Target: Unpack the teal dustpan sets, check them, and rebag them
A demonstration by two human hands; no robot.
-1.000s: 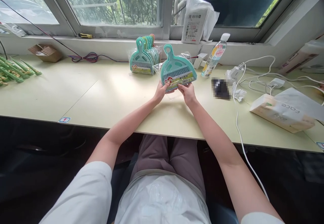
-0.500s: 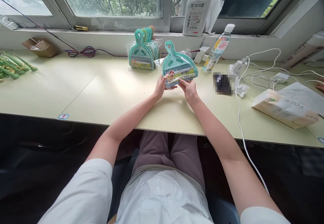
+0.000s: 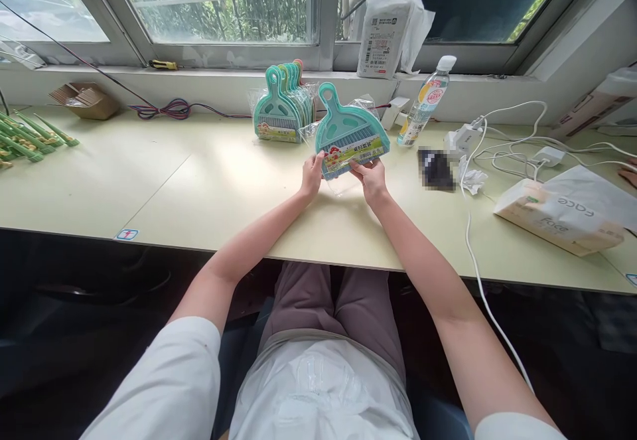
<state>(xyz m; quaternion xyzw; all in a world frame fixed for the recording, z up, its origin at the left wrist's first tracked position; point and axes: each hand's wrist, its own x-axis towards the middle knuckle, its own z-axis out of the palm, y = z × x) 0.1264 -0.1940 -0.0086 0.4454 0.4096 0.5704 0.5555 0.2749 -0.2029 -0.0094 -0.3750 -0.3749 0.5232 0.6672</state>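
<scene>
I hold a teal mini dustpan-and-brush set [image 3: 348, 128] in a clear plastic bag, upright above the pale desk [image 3: 199, 188]. My left hand [image 3: 312, 176] pinches its lower left edge. My right hand [image 3: 371, 178] grips the lower right edge by the printed label. The handle points up and slightly left. Behind it a stack of several similar bagged sets [image 3: 281, 108] leans near the window sill.
A drink bottle [image 3: 423, 105] stands right of the set. White chargers and cables [image 3: 502, 148], a dark object [image 3: 435, 169], a tissue pack [image 3: 557, 218] and a white bag lie at the right. Green sticks [image 3: 30, 136] and a small cardboard box [image 3: 84, 98] sit at the far left.
The set stays in both hands and has shifted only slightly; its tilt changes a little. My left fingers moved from the front of the label to the left edge.
</scene>
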